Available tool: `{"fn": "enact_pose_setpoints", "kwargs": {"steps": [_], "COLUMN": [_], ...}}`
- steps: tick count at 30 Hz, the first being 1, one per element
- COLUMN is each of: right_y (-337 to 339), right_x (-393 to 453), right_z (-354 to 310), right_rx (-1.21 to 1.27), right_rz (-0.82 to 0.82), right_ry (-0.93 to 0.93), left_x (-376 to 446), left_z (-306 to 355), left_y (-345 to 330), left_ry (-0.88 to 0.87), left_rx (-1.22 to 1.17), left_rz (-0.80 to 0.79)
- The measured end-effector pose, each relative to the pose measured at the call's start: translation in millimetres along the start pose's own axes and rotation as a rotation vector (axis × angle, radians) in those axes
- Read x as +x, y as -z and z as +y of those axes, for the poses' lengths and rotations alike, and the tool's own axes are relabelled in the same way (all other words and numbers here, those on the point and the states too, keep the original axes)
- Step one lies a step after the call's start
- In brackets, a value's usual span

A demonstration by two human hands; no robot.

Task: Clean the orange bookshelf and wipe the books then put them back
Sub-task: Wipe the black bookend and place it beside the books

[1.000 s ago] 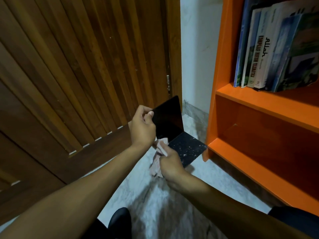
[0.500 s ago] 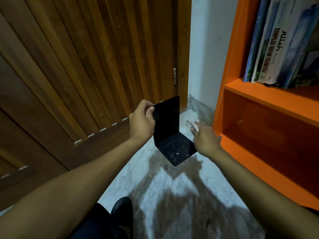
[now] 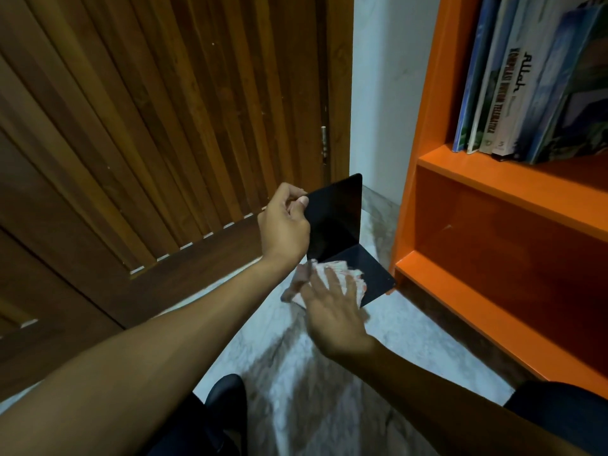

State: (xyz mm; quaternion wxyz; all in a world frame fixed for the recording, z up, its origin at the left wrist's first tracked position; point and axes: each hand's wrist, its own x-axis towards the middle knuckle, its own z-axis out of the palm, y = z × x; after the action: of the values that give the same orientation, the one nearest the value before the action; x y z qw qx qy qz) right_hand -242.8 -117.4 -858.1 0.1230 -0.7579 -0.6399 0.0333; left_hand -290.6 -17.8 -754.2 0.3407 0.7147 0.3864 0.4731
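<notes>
the black l-shaped bookend (image 3: pixel 335 225) hangs above the floor, left of the orange bookshelf (image 3: pixel 493 205). left hand (image 3: pixel 284 227) pinches its upright plate; right hand (image 3: pixel 332 311), fingers spread flat, presses a cloth (image 3: pixel 342 274) on its base. best to brace firmly, wiping out toward the edges.
</notes>
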Motion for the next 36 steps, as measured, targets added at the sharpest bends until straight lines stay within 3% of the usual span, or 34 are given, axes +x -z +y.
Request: {"fn": "enact_pose_setpoints", "kwargs": {"steps": [4,8,12,17,19,22,27,30,36], "right_y": [-12.5,-15.3,11.3,42.4,48.1,37.1,16.9,3.3,-23.7], "right_x": [-14.2,-25.3,-27.1,-5.4,5.7,18.6,12.4,0.7,-22.2], "right_z": [-12.4,-15.0,14.0,57.6,80.8,91.7,51.9,27.3,2.1], "right_rx": [0.133,0.164,0.435,0.63,0.588,0.406,0.104,0.121,0.214], "right_rz": [0.074,0.009,-0.091,0.235,0.349,0.301,0.215,0.152,0.269], "right_ry": [0.228,0.276,0.121,-0.165,-0.269,-0.311,-0.208,-0.077,0.258], "left_x": [1.8,4.5,6.5,7.5,7.2,6.8,7.0,7.7,6.5], "left_z": [-1.7,-5.5,-16.4,-25.8,-23.4,-15.9,1.2,3.3,3.0], "left_y": [4.2,10.0,24.1,36.6,37.0,32.2,18.6,15.7,15.1], "left_ry": [-0.015,-0.063,-0.118,-0.177,-0.188,-0.179,-0.122,-0.051,-0.027], "left_rx": [0.027,0.076,0.152,0.217,0.193,0.142,0.054,0.041,0.053], "left_rz": [-0.015,-0.017,-0.024,-0.032,-0.02,0.004,0.075,0.089,0.071]}}
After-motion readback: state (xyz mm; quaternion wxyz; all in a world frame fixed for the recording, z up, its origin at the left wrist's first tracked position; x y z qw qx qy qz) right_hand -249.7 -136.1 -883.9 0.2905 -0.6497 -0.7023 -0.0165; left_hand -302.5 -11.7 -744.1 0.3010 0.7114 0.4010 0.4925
